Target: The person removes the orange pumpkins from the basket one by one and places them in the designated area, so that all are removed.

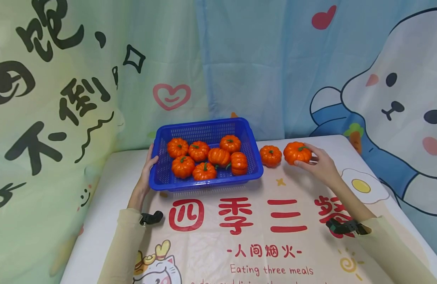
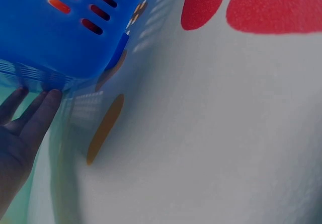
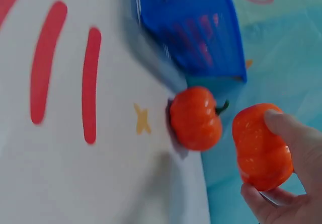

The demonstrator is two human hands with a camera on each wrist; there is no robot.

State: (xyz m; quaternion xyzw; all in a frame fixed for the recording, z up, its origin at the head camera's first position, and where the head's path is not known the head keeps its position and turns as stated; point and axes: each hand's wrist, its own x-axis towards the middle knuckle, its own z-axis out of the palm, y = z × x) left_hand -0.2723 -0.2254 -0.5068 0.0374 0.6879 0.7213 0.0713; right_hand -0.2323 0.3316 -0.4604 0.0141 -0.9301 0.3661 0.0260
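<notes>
A blue plastic basket (image 1: 207,183) with slotted walls holds several small orange pumpkins (image 1: 183,167). My left hand (image 1: 145,171) grips the basket's left side, its thumb at the rim. In the left wrist view, straight fingers (image 2: 37,114) reach up to the basket's lower edge; the thumb is out of sight. To the right of the basket, my right hand (image 1: 322,165) holds one pumpkin (image 1: 297,153) between thumb and fingers, as the right wrist view also shows. Another pumpkin (image 1: 270,156) rests on the table between the held one and the basket.
A printed cloth (image 1: 264,236) with red lettering covers the table. Behind the table hangs a pale curtain (image 1: 239,59) with cartoon prints, close to the basket's back. A small camera is strapped to each wrist.
</notes>
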